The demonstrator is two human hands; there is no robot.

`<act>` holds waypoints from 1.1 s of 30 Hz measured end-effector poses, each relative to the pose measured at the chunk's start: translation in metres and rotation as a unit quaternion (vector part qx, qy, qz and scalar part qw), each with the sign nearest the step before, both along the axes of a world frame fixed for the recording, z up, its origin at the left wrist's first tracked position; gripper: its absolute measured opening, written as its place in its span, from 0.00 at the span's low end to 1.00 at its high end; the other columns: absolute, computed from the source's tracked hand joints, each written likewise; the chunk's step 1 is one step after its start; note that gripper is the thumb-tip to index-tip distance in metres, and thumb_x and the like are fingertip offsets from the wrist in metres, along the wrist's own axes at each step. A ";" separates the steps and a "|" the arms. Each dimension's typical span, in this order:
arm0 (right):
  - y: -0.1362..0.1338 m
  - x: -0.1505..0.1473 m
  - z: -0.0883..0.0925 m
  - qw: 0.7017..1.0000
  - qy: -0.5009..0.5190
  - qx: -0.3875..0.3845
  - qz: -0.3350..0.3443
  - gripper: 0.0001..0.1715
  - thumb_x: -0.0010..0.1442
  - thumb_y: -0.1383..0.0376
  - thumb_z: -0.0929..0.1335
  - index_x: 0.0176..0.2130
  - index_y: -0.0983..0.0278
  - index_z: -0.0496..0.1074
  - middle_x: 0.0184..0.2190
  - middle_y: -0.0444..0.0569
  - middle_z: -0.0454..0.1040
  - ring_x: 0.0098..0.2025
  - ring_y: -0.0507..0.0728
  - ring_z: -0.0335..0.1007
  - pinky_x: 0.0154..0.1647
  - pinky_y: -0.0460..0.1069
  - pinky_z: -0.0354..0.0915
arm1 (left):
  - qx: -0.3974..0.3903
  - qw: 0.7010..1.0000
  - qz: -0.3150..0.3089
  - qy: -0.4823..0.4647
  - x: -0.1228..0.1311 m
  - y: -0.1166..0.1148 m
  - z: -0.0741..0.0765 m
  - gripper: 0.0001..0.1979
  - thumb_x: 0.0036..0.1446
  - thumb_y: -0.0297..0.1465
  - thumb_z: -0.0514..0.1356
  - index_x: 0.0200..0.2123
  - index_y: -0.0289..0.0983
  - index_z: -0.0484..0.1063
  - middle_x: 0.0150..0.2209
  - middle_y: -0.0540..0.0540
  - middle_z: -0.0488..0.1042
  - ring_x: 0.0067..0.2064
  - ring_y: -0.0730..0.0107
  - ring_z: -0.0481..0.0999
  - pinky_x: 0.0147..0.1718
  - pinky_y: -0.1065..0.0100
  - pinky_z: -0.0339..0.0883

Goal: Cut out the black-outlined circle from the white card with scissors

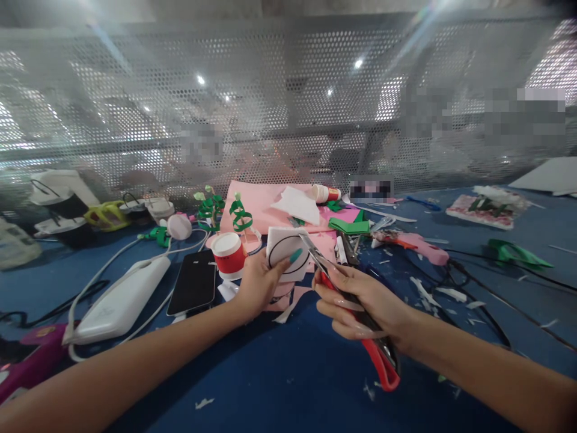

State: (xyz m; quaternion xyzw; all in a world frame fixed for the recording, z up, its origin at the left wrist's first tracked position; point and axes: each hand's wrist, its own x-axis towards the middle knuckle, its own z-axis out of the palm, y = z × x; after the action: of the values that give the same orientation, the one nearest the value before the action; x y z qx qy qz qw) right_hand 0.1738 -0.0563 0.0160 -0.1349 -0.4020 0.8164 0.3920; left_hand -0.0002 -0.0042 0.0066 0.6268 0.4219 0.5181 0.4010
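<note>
My left hand [258,279] pinches a piece of white paper [273,242] with a black circle drawn on it. The thumb, with its teal nail, lies across the front of the paper. In my right hand [354,297] is a pair of scissors [381,364] with red and black handles, fingers wrapped round them. The metal blades point up and left, and their tip meets the paper's right edge. Beside my left hand stands a red and white paper cup [229,255]. Pink paper [252,201] lies behind the hands.
Left are a black phone [193,282], a white power bank [121,294] and cables. Green spiral paper plants [240,213] stand behind the cup. A pink glue gun [426,248], green paper [349,225] and paper scraps lie right. A perforated metal screen [270,120] closes off the back.
</note>
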 end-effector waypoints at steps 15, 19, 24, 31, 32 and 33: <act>-0.008 0.001 0.004 1.000 0.007 0.002 -0.001 0.10 0.62 0.61 0.61 0.31 0.64 0.64 0.15 0.36 0.57 0.12 0.44 0.46 0.07 0.38 0.51 | 0.157 0.952 -0.005 0.263 -0.007 -0.009 0.002 0.11 0.54 0.36 0.56 0.32 0.34 0.72 0.24 0.48 0.74 0.26 0.70 0.71 0.25 0.71 0.65; -0.010 0.000 0.006 1.000 -0.002 0.006 -0.008 0.11 0.62 0.61 0.62 0.30 0.64 0.65 0.16 0.36 0.57 0.12 0.44 0.47 0.08 0.38 0.51 | 0.186 0.934 0.004 0.305 -0.006 -0.013 0.003 0.13 0.55 0.37 0.55 0.36 0.34 0.72 0.20 0.50 0.71 0.22 0.73 0.67 0.22 0.72 0.61; -0.006 0.002 0.006 1.000 0.012 0.012 0.005 0.11 0.61 0.60 0.63 0.32 0.64 0.66 0.16 0.36 0.56 0.12 0.44 0.46 0.08 0.38 0.52 | 0.167 0.943 0.001 0.288 -0.004 -0.014 0.003 0.14 0.55 0.38 0.55 0.38 0.34 0.71 0.19 0.51 0.70 0.21 0.73 0.67 0.20 0.73 0.61; 0.000 0.004 0.006 0.999 0.043 0.019 0.016 0.11 0.62 0.61 0.61 0.33 0.65 0.67 0.18 0.37 0.57 0.13 0.44 0.46 0.10 0.38 0.54 | 0.079 0.987 -0.025 0.140 -0.003 -0.007 0.001 0.15 0.47 0.37 0.63 0.37 0.34 0.71 0.30 0.47 0.76 0.30 0.69 0.74 0.29 0.71 0.68; 0.001 0.005 0.006 0.999 0.049 0.018 0.016 0.11 0.62 0.61 0.61 0.33 0.65 0.67 0.18 0.37 0.57 0.13 0.44 0.46 0.10 0.38 0.54 | 0.068 0.990 -0.030 0.124 -0.002 -0.007 0.001 0.16 0.46 0.37 0.63 0.38 0.34 0.71 0.31 0.47 0.76 0.31 0.68 0.74 0.30 0.71 0.69; 0.002 0.006 0.007 0.998 0.052 0.015 0.016 0.11 0.62 0.61 0.62 0.33 0.65 0.67 0.18 0.37 0.56 0.14 0.44 0.45 0.09 0.38 0.53 | 0.061 0.991 -0.029 0.112 -0.002 -0.006 0.001 0.17 0.47 0.37 0.63 0.39 0.34 0.71 0.32 0.47 0.76 0.32 0.67 0.74 0.30 0.70 0.69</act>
State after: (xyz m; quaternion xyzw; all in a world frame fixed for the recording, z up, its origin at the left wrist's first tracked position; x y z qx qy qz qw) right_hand 0.1796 -0.0545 0.0228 -0.0802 -0.3955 0.8221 0.4015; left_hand -0.0023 -0.0106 0.0077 0.7163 0.4133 0.4571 0.3274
